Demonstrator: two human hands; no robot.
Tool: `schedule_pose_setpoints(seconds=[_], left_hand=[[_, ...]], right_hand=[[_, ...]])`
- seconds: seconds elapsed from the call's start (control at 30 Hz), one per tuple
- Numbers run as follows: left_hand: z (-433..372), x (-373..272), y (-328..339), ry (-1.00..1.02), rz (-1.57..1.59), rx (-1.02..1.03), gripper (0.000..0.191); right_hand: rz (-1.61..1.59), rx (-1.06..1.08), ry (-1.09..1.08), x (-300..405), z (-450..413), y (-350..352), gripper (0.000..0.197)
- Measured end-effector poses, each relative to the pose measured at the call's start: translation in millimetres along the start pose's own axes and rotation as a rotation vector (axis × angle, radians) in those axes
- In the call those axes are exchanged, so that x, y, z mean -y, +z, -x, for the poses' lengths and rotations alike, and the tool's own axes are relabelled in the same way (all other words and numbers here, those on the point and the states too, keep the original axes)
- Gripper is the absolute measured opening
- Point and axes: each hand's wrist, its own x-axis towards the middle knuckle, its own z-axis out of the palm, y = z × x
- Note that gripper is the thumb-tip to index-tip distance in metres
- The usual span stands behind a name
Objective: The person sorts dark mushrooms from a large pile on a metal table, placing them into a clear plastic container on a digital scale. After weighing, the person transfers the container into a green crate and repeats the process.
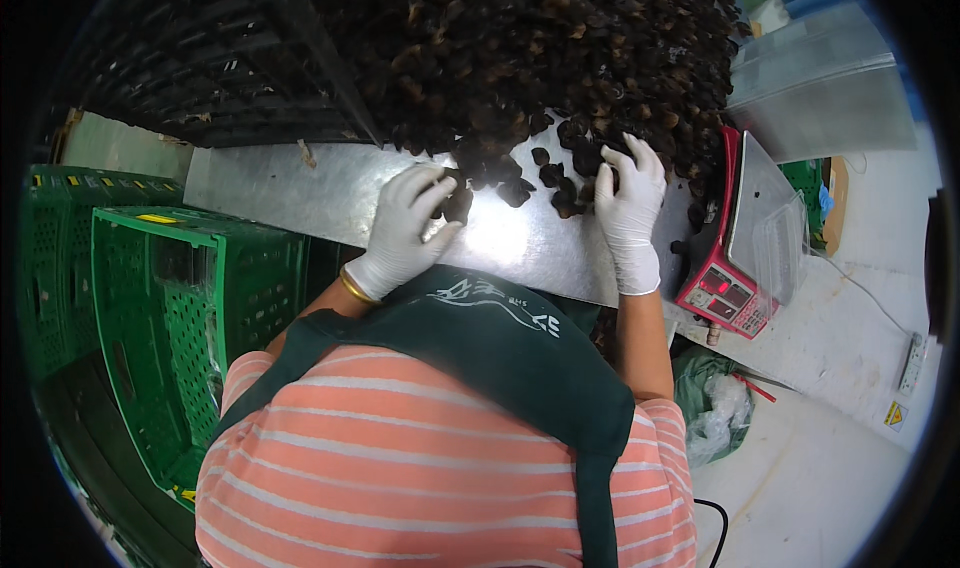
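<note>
Dark brown, curled pieces resembling wood ear mushrooms form a large pile [525, 50] on a metal table [337, 193]. My left hand [409, 223], in a white glove, touches a dark piece [457, 202] at the near edge; whether it grips the piece is unclear. Several loose pieces, one of them a flat dark one [515, 192], lie between the hands. My right hand [634, 196], also gloved, has its fingers spread beside the pile's near right edge, and no piece is visibly held in it.
A black plastic crate [225, 65] leans over the table at upper left. Green perforated crates [259, 290] stand at left. On the right are a red digital scale [724, 290] with a metal pan [765, 208], a clear plastic sheet or box [825, 95], and a bag [712, 410] below.
</note>
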Motion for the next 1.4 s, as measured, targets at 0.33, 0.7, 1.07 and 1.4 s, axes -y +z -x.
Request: schedule_pose_setpoints(seconds=[0.33,0.7,1.07,1.4], left_hand=[[-0.2,-1.4,7.3,-0.098,-0.112,0.102,0.084],[6.9,1.4,-2.2,-0.108,-0.17,0.027,0.096],[7.1,5.8,-4.4,-0.173,-0.09,-0.008,0.075],[18.5,9.5,-9.4,-0.168,-0.023,-0.218,0.051]], right_hand=[[-0.41,0.266,-0.348,112.1,17.2,37.0,0.034],[-0.327,0.102,-0.104,45.9,-0.2,4.7,0.029],[-0.36,0.189,0.045,54.4,-8.0,31.0,0.022],[-0.213,0.229,-0.101,63.8,1.5,30.6,0.019]])
